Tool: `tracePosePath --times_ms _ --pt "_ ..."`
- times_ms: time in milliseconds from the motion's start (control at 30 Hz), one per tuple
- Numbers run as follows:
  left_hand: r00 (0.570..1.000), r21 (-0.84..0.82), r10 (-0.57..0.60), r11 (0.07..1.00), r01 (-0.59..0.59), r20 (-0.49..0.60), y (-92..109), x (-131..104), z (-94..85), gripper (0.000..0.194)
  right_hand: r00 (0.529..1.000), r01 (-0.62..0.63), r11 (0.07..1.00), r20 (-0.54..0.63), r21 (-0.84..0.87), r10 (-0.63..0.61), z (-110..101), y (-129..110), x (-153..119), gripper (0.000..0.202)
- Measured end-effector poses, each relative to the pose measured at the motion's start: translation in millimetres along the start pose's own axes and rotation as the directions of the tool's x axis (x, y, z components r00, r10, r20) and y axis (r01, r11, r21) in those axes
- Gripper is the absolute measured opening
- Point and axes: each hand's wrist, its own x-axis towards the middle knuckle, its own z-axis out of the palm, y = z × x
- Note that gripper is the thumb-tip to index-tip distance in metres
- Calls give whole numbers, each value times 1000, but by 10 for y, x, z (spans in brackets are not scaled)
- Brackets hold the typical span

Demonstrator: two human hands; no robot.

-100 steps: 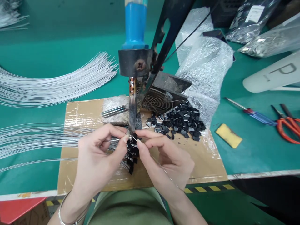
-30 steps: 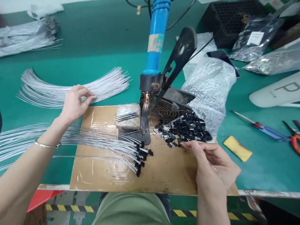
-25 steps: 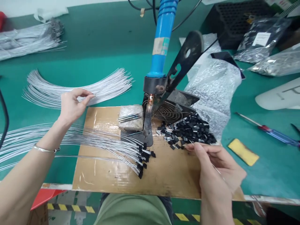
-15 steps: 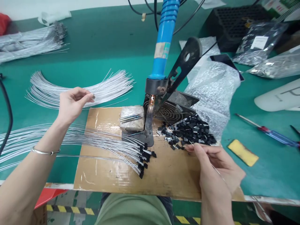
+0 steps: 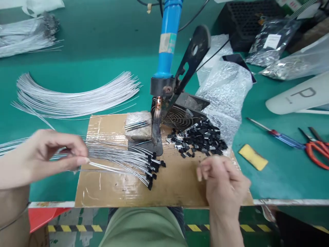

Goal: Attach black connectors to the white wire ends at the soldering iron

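Note:
My left hand pinches thin white wires between thumb and fingertips, above a row of wires with black ends on the cardboard. My right hand is closed at the cardboard's right part, just below a pile of small black pieces; what its fingers hold is too small to make out. Between the hands, a blue soldering iron points down in a black stand, beside a pale block with metal rods on it. Loose white wires lie fanned behind my left hand.
To the right are bubble wrap, a yellow sponge, a screwdriver, red-handled pliers and a white bottle. A black crate stands at the back right; another wire bundle lies at the back left.
My left hand has left the loose wire bundle, moving left and toward me with wires in its pinch. My right hand has drawn slightly left of its earlier place. The camera view has shifted.

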Motion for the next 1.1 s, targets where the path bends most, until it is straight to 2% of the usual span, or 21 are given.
tracePosePath --times_ms 33,67,100,133,200,267,433,733,967,1100 --pt "986 -38 55 998 -49 159 2 -1 103 17 993 -16 1000 121 3 16 29 -29 -52 27" --pt "968 -74 94 994 -79 232 7 8 214 16 971 -37 999 238 0 36 68 -66 -102 26" --pt "955 -111 124 989 -97 268 12 20 323 16 928 -70 997 366 -11 69 114 -107 -148 24" --pt "955 -141 134 985 -99 264 16 29 422 16 888 -100 995 448 -22 99 163 -150 -185 22" --pt "959 -196 130 977 -82 252 13 27 569 17 835 -163 986 528 -35 157 261 -230 -229 21" --pt "968 -227 113 972 -60 225 -8 -4 644 18 790 -200 979 585 -38 184 335 -287 -238 21" --pt "984 -233 64 972 -24 165 -76 -74 680 17 745 -261 963 621 -61 242 393 -310 -234 17" --pt "988 -256 18 967 22 153 -20 -55 701 17 782 -247 969 584 -34 219 420 -287 -218 25" --pt "977 -215 15 976 32 214 39 -95 702 18 758 -183 983 637 -2 143 420 -288 -165 30" --pt "967 -180 14 983 34 256 56 -102 713 20 758 -213 977 629 -10 172 425 -280 -158 31"
